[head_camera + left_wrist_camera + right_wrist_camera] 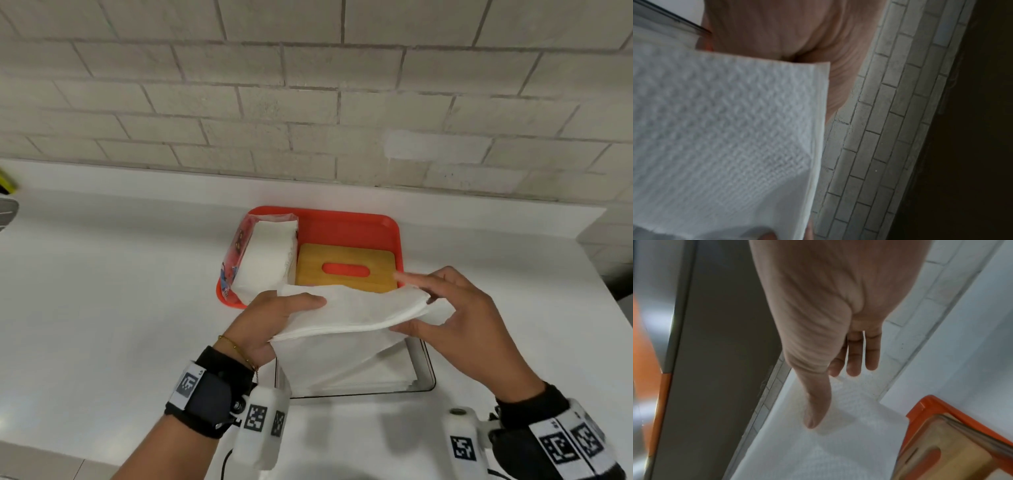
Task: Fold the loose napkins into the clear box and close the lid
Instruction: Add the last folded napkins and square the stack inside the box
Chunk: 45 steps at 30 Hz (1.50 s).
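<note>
A stack of white napkins hangs in the air above the clear box, with one sheet drooping down into it. My left hand grips the stack's left end, thumb on top. At the right end my right hand pinches it, fingers stretched over the top and thumb underneath. More folded napkins lie inside the box. The wooden lid with its oval slot lies on the red tray behind. In the left wrist view the embossed napkin fills the picture. In the right wrist view the thumb lies against the napkin.
An opened pack of napkins lies in the tray's left half beside the lid. The white counter stretches left and right, backed by a pale brick wall. A yellow-green item shows at the far left edge.
</note>
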Tool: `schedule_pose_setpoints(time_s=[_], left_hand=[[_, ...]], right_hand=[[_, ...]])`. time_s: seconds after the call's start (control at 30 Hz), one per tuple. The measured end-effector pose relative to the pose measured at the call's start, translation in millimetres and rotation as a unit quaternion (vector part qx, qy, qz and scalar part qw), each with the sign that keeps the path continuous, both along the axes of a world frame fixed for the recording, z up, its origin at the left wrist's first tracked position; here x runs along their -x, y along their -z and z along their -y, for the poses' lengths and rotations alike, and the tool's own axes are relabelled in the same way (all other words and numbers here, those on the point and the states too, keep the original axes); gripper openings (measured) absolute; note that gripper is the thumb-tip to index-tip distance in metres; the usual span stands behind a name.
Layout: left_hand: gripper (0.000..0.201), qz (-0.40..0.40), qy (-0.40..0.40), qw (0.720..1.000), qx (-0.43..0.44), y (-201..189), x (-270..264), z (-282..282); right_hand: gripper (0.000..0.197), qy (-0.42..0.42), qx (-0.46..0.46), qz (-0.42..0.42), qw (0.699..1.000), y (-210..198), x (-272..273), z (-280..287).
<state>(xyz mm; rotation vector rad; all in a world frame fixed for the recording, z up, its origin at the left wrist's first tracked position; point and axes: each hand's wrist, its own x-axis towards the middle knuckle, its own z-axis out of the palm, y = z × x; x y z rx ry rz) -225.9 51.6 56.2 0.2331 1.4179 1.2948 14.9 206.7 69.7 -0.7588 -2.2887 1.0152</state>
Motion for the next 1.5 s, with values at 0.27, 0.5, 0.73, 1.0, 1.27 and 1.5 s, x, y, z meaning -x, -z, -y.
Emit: schedule_pose_setpoints(time_s=[0.27, 0.5, 0.73, 1.0, 1.27, 1.5], left_hand=[[0.049, 0.009, -0.021, 1.0, 0.014, 0.7, 0.4, 4.2], [0.062, -0.244, 0.132, 0.961, 0.002, -3.9, 18.8, 26.7], [0.057, -0.404, 0.16, 0.898, -0.07, 7.8, 6.9, 27.7], [0.021, -0.499, 0.105, 0.856, -0.091, 39.1, -9.4, 12.9], [0.034, -0.542, 0.205, 0.814, -0.045, 49.3, -3.6, 10.0], [0.024, -0.639, 0.232, 0.733, -0.036, 38.4, -13.8, -1.3]], right_hand=[[0.015, -0.06, 0.048, 0.029, 0.997, -3.7, -0.6, -0.5], [0.005, 0.011, 0.211, -0.001, 0.977, 14.4, 2.3, -2.4], [0.004, 0.009, 0.247, -0.002, 0.969, 24.5, 7.9, -2.7], [0.007, -0.023, 0.185, 0.09, 0.978, 30.8, 7.1, -10.0], [0.064, -0.084, 0.043, 0.221, 0.971, 37.3, 15.5, 0.3], [0.023, -0.079, -0.02, 0.208, 0.975, 36.5, 29.8, 0.9]])
